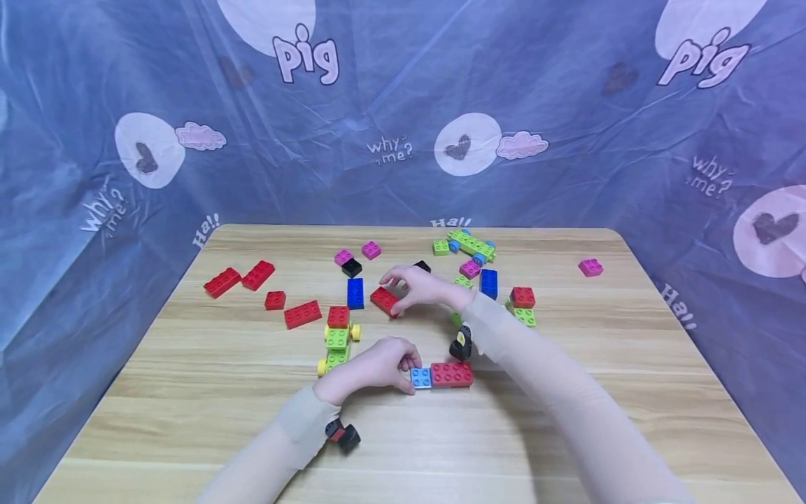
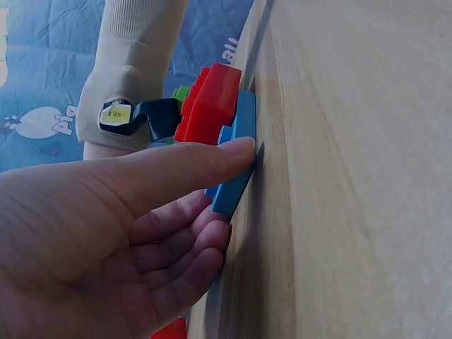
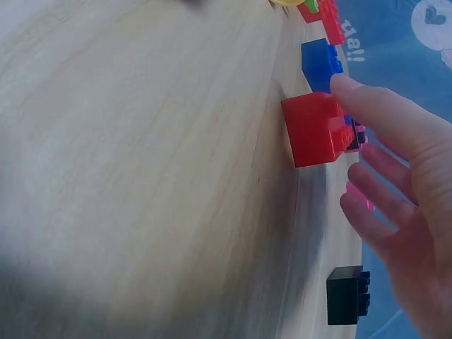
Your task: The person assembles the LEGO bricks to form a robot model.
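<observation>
Here was the crux, on my remote feed: the loose rectangular red plastic brick (image 1: 384,300) lay on the wood-grain tabletop (image 1: 189,420), right under the curved fingers of the right hand (image 1: 425,288) and on that hand's left side, its long axis slanting from far left to near right. The right hand was easily the nearer one, thumb by the brick's near end, and the right wrist view gave me thumb and fingers spread apart, not closed round it; whether the thumb tip touched, I couldn't tell. Closer to the wearer, the left hand (image 1: 378,365) pinched the light blue plastic piece (image 1: 420,378) between thumb and curled fingers, with the studded long red plastic brick (image 1: 451,374) seated on its right part, so the loose brick lay beyond that pair and a little to the left. Just left of the loose brick stood a dark blue plastic brick (image 1: 355,293). No container showed in my views; the nearest thing to a carrier was the lime-green plastic car base with yellow wheels (image 1: 337,339), bearing a small red plastic block (image 1: 338,317).
</observation>
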`<state>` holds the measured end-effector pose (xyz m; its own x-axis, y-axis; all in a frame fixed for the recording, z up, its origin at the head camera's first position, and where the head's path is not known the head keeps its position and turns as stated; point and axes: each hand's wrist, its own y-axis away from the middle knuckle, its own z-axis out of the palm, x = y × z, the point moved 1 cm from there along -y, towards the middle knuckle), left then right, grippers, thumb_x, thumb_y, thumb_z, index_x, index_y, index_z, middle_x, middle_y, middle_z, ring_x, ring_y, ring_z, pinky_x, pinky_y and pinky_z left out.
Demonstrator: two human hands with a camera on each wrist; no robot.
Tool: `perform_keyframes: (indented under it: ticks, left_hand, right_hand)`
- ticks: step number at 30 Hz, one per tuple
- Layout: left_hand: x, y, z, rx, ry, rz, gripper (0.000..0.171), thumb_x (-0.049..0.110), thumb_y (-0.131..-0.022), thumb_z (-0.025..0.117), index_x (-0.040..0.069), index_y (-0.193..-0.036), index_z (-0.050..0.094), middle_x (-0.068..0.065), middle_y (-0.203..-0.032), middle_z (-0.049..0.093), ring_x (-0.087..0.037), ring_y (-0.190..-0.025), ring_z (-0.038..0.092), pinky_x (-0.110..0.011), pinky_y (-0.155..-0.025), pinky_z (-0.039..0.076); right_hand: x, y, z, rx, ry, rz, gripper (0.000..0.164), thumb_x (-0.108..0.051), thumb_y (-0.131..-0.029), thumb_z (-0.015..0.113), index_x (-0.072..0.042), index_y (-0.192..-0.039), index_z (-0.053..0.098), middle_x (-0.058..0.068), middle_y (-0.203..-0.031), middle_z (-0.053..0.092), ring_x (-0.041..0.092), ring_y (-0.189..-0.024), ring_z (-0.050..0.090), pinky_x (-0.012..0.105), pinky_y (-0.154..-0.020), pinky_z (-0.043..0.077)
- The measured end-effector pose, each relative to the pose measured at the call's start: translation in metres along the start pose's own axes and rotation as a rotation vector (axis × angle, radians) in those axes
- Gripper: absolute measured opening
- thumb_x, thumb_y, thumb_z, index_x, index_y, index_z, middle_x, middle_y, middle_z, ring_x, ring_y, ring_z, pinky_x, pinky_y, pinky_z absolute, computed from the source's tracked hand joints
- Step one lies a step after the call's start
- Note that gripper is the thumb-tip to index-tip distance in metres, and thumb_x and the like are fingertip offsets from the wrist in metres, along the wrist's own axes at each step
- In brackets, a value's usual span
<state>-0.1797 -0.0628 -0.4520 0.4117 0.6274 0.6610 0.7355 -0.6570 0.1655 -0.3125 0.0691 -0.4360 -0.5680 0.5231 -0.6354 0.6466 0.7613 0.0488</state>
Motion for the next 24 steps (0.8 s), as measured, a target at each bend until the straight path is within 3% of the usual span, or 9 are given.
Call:
perform_keyframes:
  ticks: [6,24]
  left_hand:
    - [0.0031,0.0004,0.0,0.005,-0.005,0.01,0.033,0.015,-0.066,0.087,0.009,-0.092,0.068,0.005,-0.079,0.058,-0.006,-0.073,0.051,-0.019,-0.07,0.045]
    - [0.0008,-0.0003,0.0003,0.003,0.013,0.002,0.034,0.014,-0.065,0.087,0.008,-0.092,0.068,0.005,-0.079,0.058,-0.006,-0.072,0.051,-0.019,-0.069,0.045]
  right_hand:
    - [0.003,-0.0022,0.0042,-0.007,0.037,-0.02,0.066,-0.023,-0.072,0.085,-0.004,-0.128,0.056,0.012,-0.122,0.061,0.026,-0.112,0.059,0.038,-0.098,0.047]
    - [0.0014,0.0009,0.0074,-0.02,0.029,-0.044,0.061,-0.017,-0.075,0.082,-0.003,-0.127,0.056,0.014,-0.125,0.06,0.029,-0.114,0.059,0.036,-0.098,0.049]
